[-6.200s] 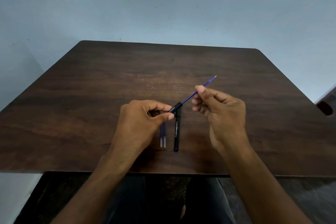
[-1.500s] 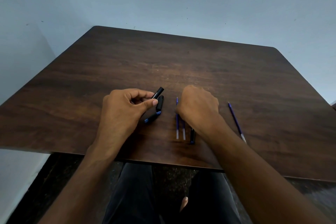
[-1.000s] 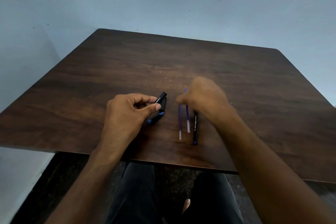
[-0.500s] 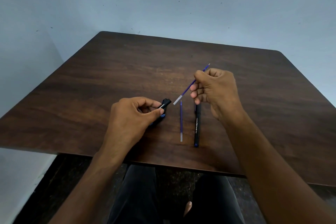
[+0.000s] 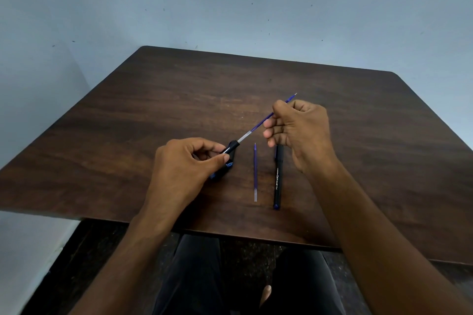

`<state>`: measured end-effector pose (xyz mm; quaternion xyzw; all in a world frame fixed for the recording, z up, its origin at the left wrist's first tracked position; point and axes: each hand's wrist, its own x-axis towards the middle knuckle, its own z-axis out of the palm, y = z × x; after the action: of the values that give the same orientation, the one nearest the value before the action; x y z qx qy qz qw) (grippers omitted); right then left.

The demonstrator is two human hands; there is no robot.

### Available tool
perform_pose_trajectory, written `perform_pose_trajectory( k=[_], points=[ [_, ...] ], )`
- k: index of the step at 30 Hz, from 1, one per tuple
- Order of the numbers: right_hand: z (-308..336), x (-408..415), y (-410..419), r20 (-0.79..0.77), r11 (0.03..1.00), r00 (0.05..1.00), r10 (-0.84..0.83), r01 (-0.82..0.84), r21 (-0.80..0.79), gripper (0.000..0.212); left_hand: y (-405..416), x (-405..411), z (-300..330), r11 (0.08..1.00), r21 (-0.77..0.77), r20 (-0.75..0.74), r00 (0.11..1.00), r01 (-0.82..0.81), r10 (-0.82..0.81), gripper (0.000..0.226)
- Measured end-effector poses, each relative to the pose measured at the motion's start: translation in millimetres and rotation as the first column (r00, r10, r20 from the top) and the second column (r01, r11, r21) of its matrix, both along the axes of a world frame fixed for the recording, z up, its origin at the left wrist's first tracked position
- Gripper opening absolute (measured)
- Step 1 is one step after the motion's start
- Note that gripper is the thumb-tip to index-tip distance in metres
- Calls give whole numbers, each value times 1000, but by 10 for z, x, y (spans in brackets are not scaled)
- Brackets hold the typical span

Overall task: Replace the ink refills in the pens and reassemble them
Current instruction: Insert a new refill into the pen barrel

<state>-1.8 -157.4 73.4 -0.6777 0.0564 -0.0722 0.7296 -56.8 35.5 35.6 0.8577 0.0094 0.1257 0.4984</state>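
My left hand (image 5: 184, 163) grips a black pen barrel (image 5: 231, 147) just above the dark wooden table (image 5: 128, 123), its open end pointing up and to the right. My right hand (image 5: 299, 128) pinches a thin blue ink refill (image 5: 258, 125) near its tip; the refill's clear back end meets the barrel's mouth. A second blue refill (image 5: 255, 172) lies flat on the table between my hands. A whole black pen (image 5: 277, 176) with white lettering lies to its right, partly under my right hand. A black and blue pen part (image 5: 221, 170) lies under my left hand.
The table's near edge (image 5: 230, 234) runs across just above my knees. A pale blue wall (image 5: 230, 7) stands behind the table, and a light wall borders it on the left.
My right hand lifted one refill off the table and brought its back end to the barrel's mouth. One refill stays beside the pen. The left hand kept its hold on the barrel.
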Motion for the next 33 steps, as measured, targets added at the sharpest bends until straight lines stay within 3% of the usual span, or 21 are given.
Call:
perform_pose_trajectory(
  k=[15,33],
  points=[
    [-58,17,24,11,999,999,51,-51,12,19,-24,45,-11,1000,6,15,1000,3,-3,15],
    [-323,-53,129,-116,961,957,266,-272,-46,16,-8,55,-51,1000,27,69,997,15,-17,12]
  ],
)
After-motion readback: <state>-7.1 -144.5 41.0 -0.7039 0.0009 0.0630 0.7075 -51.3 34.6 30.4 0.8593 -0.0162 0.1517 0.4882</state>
